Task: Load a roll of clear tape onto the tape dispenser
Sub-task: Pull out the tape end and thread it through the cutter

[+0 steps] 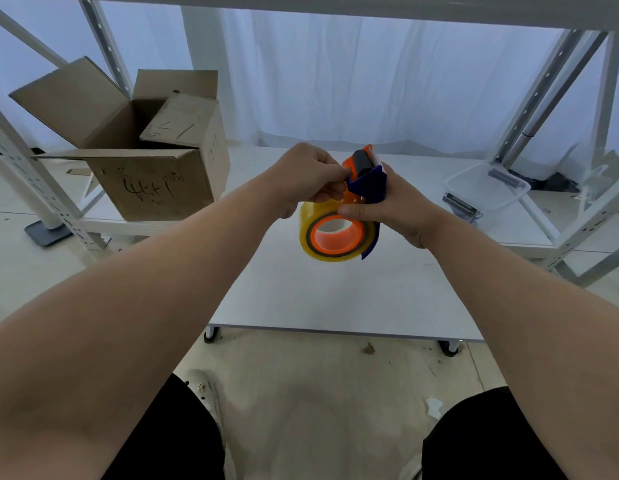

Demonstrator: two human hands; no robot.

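Note:
A yellowish clear tape roll (pixel 310 242) sits on the orange hub of a blue and orange tape dispenser (pixel 367 183), held in the air above the white table (pixel 301 292). My right hand (pixel 401 207) grips the dispenser from the right, thumb pressed on the roll's top. My left hand (pixel 308 178) pinches at the dispenser's front by the black roller (pixel 361 161), fingers closed there. Whether a tape end lies between those fingers is hidden.
An open cardboard box (pixel 145 157) stands on the table's far left. At the far right is a clear plastic bin (pixel 488 188) with metal parts. White shelf uprights (pixel 543 98) frame both sides. My knees are below the table's near edge.

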